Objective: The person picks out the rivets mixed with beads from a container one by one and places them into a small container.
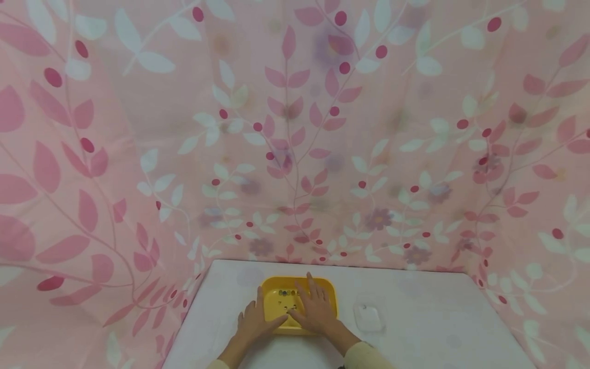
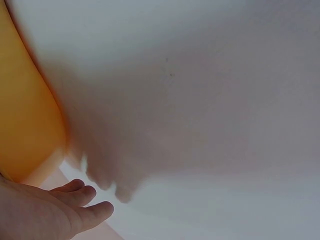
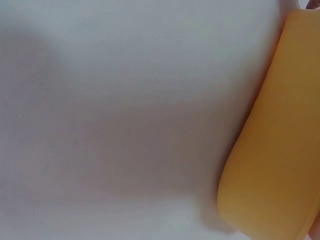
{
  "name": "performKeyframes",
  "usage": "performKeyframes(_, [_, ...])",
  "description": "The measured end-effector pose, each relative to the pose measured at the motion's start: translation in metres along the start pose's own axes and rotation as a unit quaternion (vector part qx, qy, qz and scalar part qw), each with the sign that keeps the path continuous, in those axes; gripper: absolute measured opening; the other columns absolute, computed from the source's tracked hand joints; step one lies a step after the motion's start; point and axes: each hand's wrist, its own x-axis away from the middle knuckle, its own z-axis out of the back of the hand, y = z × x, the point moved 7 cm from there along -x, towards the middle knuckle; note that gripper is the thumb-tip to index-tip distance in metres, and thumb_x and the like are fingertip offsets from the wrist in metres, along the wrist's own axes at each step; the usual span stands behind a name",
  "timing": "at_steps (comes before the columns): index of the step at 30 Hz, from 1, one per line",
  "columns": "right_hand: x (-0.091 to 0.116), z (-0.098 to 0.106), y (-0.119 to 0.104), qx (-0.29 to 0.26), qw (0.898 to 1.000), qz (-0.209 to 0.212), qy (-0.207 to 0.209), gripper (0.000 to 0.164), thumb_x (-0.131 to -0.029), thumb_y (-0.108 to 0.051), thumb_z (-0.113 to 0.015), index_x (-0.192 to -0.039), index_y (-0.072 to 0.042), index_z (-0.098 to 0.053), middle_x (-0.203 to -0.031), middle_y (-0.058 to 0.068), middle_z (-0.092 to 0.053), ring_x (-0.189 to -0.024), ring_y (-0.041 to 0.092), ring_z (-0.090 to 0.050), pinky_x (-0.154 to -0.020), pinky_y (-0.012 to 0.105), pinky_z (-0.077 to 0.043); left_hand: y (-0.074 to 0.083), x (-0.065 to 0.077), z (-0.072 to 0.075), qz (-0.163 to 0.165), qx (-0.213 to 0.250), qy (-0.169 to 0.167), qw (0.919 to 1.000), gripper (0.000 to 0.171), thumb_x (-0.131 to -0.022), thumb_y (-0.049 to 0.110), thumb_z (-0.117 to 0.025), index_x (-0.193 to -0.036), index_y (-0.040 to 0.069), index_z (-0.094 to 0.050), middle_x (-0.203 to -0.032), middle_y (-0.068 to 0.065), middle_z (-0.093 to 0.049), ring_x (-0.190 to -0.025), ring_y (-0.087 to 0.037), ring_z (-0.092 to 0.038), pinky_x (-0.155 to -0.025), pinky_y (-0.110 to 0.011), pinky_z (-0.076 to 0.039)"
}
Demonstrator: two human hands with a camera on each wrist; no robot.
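Beads (image 1: 285, 293) lie in yellow tray (image 1: 272, 303), some lined up toward far side; raised rim (image 1: 336, 302) likely contains strays. Left hand (image 1: 253, 323), fingers spread, at left edge; right hand (image 1: 318, 313), fingers apart, over right half.

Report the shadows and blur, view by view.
Head: the small pieces in the yellow tray lack fine detail, and the clear container nearly blends into the white tabletop; left wrist: a broad, soft-edged shadow ends in finger-like shapes near the left hand; right wrist: dim shadow crosses the tabletop, darker along the tray's edge.
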Motion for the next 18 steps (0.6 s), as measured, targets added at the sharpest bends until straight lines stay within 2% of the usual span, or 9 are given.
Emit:
performKeyframes(6, [-0.0018,-0.0046,0.0023,-0.023,1.0,-0.009,0.007,0.077,-0.094,-0.056,-0.057,-0.157,-0.021,-0.029,-0.165,0.018,-0.007,-0.148,0.038,-0.022,-0.115,0.064,-0.024,0.0013,-0.0001,-0.0012,-0.007,0.01,-0.004,0.9999,0.13,-0.069,0.082,-0.065,-0.157,0.003,-0.013,-0.135,-0.029,-0.052,-0.127,-0.044,-0.048,-0.103,-0.073,-0.029])
performKeyframes(12, [-0.0051,-0.004,0.0023,-0.087,0.995,-0.002,0.04,0.076,-0.089,-0.047,-0.07,-0.15,-0.015,-0.04,-0.161,0.02,-0.022,-0.14,0.044,-0.036,-0.109,0.064,-0.034,0.0025,0.0023,0.0013,-0.011,0.007,0.007,0.9999,0.127,-0.07,0.079,-0.067,-0.157,0.002,-0.014,-0.133,-0.029,-0.053,-0.126,-0.044,-0.049,-0.102,-0.074,-0.029])
performKeyframes(18, [-0.0092,-0.0042,0.0058,-0.138,0.99,-0.017,0.037,0.071,-0.085,-0.04,-0.076,-0.144,-0.011,-0.049,-0.154,0.021,-0.036,-0.137,0.043,-0.041,-0.107,0.06,-0.04,0.0037,0.0033,0.004,-0.015,0.005,0.011,0.9998,0.127,-0.071,0.079,-0.066,-0.157,0.002,-0.014,-0.135,-0.03,-0.051,-0.128,-0.045,-0.048,-0.103,-0.074,-0.029])
